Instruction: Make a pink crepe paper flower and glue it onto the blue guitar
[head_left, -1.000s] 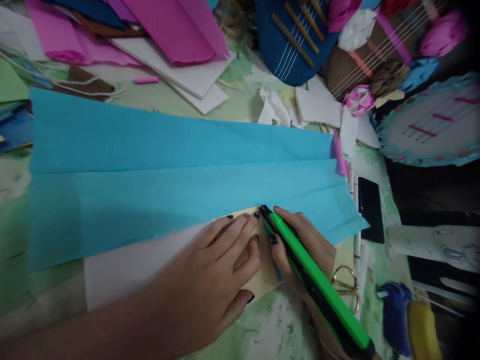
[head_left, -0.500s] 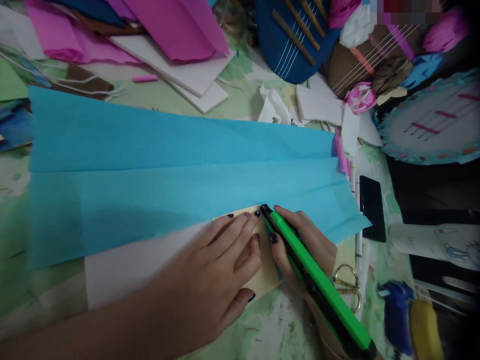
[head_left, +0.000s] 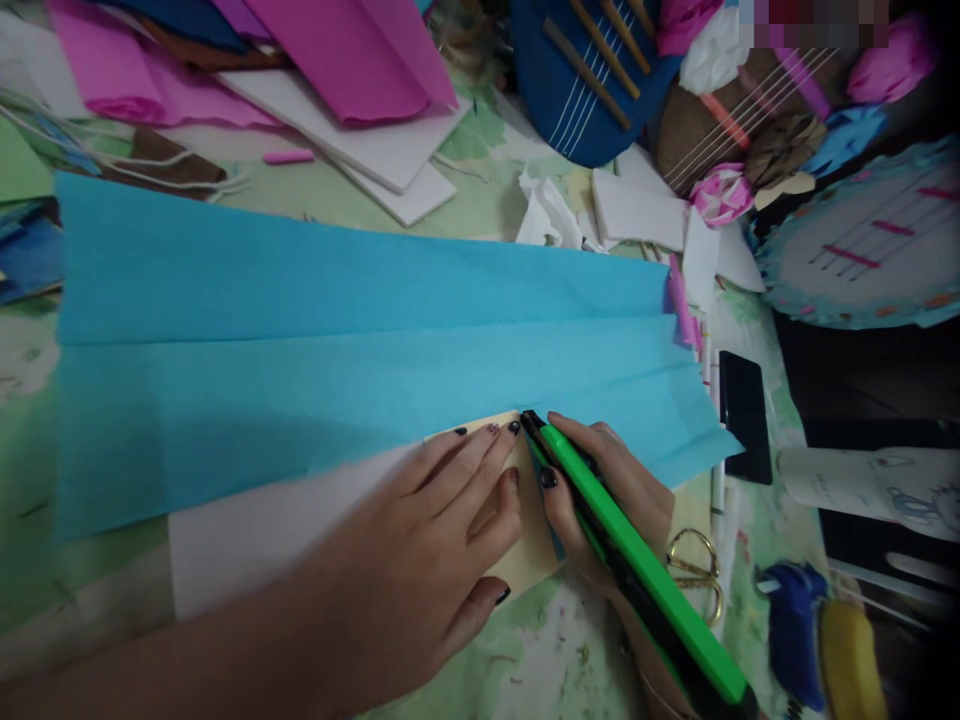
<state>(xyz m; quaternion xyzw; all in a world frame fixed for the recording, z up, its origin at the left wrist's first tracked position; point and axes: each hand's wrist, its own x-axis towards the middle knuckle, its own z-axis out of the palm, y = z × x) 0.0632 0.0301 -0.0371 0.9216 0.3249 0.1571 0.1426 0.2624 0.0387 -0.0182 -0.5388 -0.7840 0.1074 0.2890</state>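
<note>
My left hand (head_left: 442, 535) lies flat with its fingers stretched over a cream card (head_left: 525, 560), pressing it onto the blue paper and a white board (head_left: 262, 535). In my right hand (head_left: 607, 480) is a green-and-black utility knife (head_left: 641, 570), its black tip at the card's upper right corner. Whether any blade sticks out is too small to see. The long light-blue crepe paper (head_left: 337, 300) spreads creased across the table, passing under the card. A darker blue strip shows along the card's right edge.
Pink paper (head_left: 352, 50) and white boards (head_left: 405, 140) lie at the back left. Decorated blue (head_left: 577, 90) and brown stringed shapes stand at the back right. Golden-handled scissors (head_left: 694, 575), a black phone (head_left: 745, 415) and a white bottle (head_left: 862, 480) are on the right.
</note>
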